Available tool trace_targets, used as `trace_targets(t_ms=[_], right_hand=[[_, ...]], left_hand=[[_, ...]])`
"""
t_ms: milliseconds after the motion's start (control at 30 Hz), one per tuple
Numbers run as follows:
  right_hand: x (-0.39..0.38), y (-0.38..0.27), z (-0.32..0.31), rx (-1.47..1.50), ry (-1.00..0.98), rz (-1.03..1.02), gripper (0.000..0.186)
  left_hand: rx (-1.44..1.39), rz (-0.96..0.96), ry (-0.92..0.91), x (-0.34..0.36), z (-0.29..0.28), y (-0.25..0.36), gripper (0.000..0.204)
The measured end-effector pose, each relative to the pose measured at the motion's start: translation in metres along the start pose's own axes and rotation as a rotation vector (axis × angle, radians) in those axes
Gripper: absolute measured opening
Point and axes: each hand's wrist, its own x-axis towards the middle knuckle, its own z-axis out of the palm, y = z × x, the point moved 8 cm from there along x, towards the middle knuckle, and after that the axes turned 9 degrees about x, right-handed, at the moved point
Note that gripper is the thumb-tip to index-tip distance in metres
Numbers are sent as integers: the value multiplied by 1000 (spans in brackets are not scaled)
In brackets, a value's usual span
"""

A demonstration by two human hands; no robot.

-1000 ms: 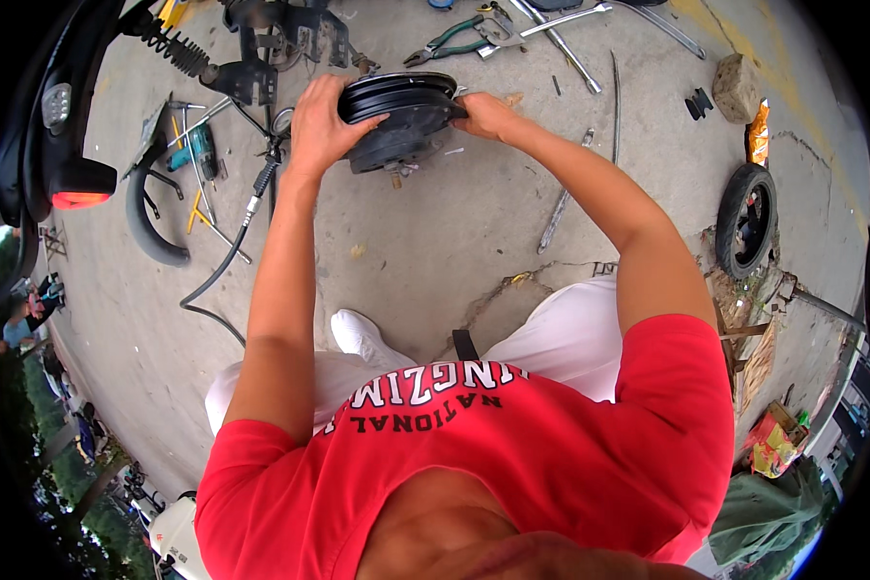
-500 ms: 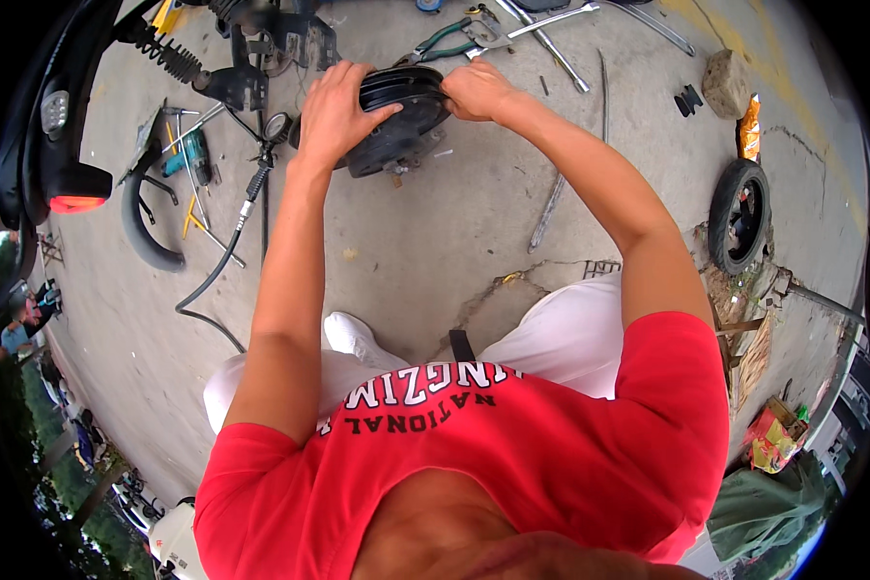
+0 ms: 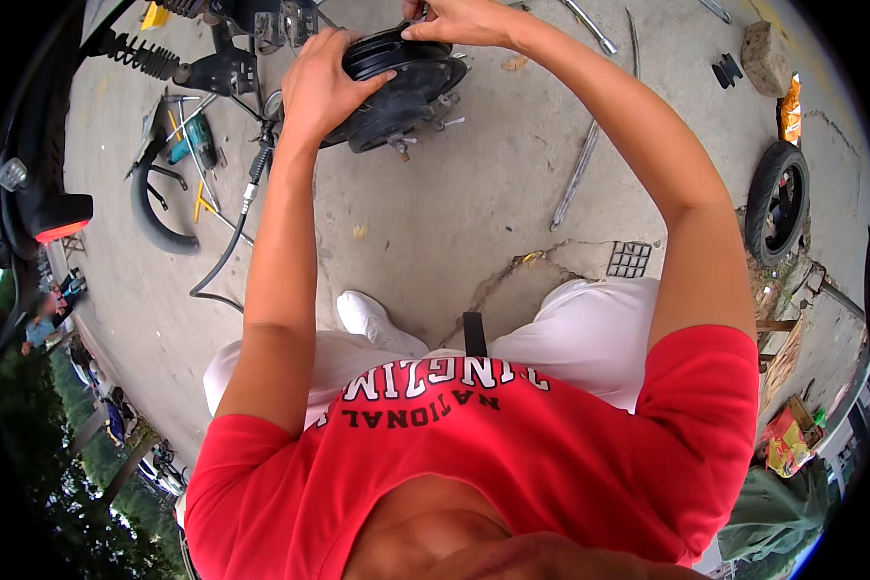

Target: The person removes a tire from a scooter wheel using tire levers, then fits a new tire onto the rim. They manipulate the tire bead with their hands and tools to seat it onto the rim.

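Observation:
A black wheel rim (image 3: 406,81) with a hub and a stubby axle stands tilted on the concrete at the far middle. My left hand (image 3: 324,85) grips its left side, with the thumb laid over the rim's face and the fingers behind the edge. At the far edge of the rim, my right hand (image 3: 459,23) has its fingers closed, with the thumb against the rim. Whatever lies between those fingertips is cut off by the picture's top edge. A black hose (image 3: 224,253) with a gauge and metal fitting runs just left of the rim.
Part of a scooter with a coil shock absorber (image 3: 145,55) stands far left. Nearby lie a teal power drill (image 3: 198,138) and a curved black fender (image 3: 148,217). To the right are a long metal bar (image 3: 575,176), a stone block (image 3: 766,58) and a small tyred wheel (image 3: 776,203).
My right hand has shifted from the rim's right side to its far edge. The left hand keeps its hold. The whole view has shifted, and the pliers have left the picture.

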Motion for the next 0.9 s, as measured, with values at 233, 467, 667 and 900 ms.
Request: trace_targets(t_ms=[233, 467, 667, 900], right_hand=[[-10, -9, 20, -130, 147, -19, 42], [-15, -5, 20, -77, 142, -136, 31], [-14, 10, 20, 61, 52, -31, 24], [-16, 13, 19, 157, 4, -11, 25]], left_hand=[[14, -13, -23, 1, 3, -3, 53], [44, -11, -10, -2, 6, -7, 52], [54, -15, -8, -1, 6, -5, 53], [50, 5, 15, -1, 4, -3, 54]])
